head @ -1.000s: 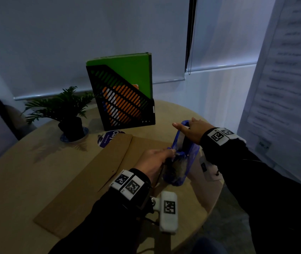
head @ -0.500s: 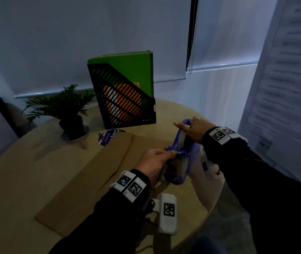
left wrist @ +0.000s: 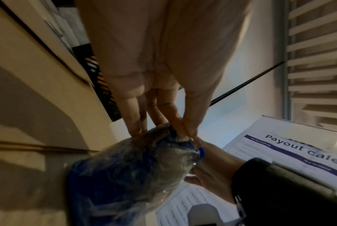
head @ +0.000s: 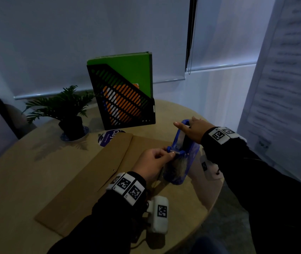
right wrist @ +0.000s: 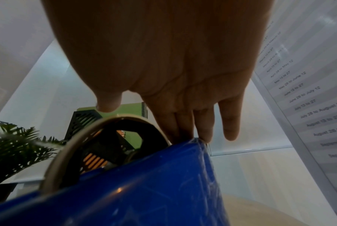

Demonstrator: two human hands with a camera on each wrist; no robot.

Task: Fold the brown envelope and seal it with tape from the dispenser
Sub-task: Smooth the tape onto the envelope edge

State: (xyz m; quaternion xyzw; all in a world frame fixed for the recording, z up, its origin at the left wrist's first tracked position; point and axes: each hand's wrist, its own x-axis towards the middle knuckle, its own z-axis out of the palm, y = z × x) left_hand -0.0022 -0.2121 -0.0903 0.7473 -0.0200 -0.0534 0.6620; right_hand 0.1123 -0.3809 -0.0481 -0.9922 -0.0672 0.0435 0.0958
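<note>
The brown envelope (head: 91, 180) lies flat on the round table (head: 17, 171), its flap folded over along a long crease. A blue tape dispenser (head: 178, 173) stands on the envelope's right end. My left hand (head: 170, 153) pinches the tape end at the dispenser's cutter bar. In the left wrist view the left hand (left wrist: 185, 131) brings thumb and fingers together over the dispenser (left wrist: 125, 175). My right hand (head: 186, 127) presses on the dispenser's top with straight fingers (right wrist: 204, 130), thumb held clear. The tape roll (right wrist: 71, 146) sits inside the blue body (right wrist: 144, 191).
A black file holder (head: 124, 107) with a green folder stands at the table's back. Left of it is a potted plant (head: 69, 114), and a round sticker (head: 109, 137) lies by the envelope. The table edge (head: 210, 198) and a printed board (head: 283, 88) are close on the right.
Hardly anything has changed. Both hands stay at the dispenser, and the left fingers have crept slightly closer onto the cutter end.
</note>
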